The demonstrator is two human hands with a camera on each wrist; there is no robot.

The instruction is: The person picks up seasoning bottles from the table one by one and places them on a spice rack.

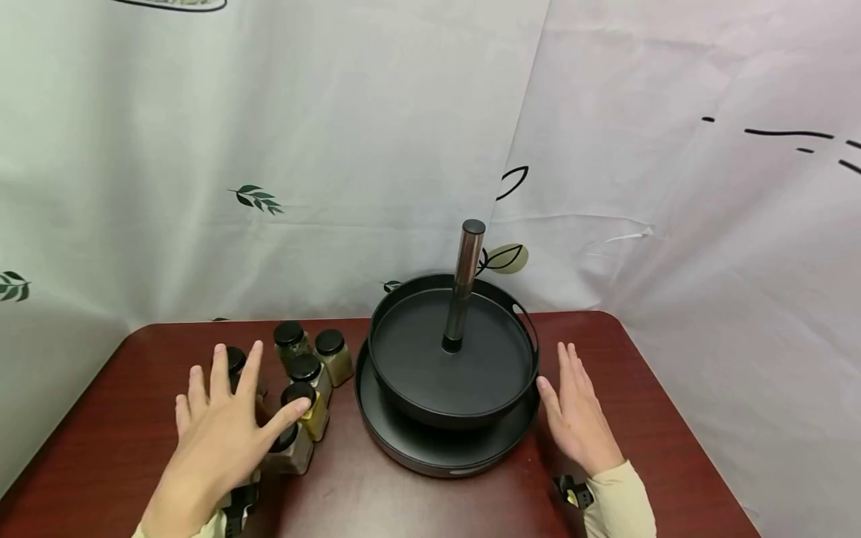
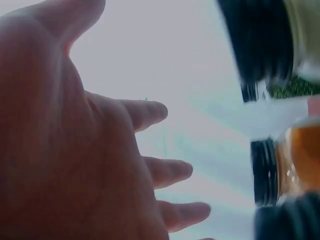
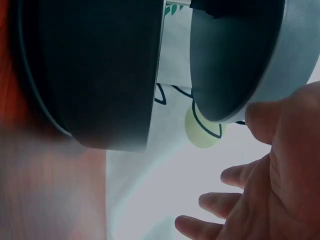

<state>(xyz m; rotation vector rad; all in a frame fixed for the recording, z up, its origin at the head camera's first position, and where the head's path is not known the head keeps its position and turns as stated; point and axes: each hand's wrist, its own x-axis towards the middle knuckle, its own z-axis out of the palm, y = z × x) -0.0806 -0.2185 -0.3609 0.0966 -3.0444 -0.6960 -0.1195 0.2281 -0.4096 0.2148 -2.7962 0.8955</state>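
A black two-tier rotating-style rack stands at mid-table, its upper round tray (image 1: 410, 351) above a wider lower tray (image 1: 430, 452). From the upper tray rises a shiny metal post (image 1: 464, 288). My left hand (image 1: 218, 441) is spread above several black-lidded spice jars (image 1: 336, 362), holding none of them. One jar (image 1: 316, 418) has yellow contents; in the left wrist view an orange-filled jar (image 2: 302, 160) lies beyond the fingertips. To the rack's right, my right hand (image 1: 578, 415) is held with straight fingers. Its thumb (image 3: 262, 120) is close to the upper tray's rim; contact cannot be told.
The reddish-brown table (image 1: 329, 501) has rounded far corners. Behind it hangs a white cloth (image 1: 377, 134) with leaf prints, which also runs along the right side. The jars stand close together left of the rack, partly hidden by my left hand.
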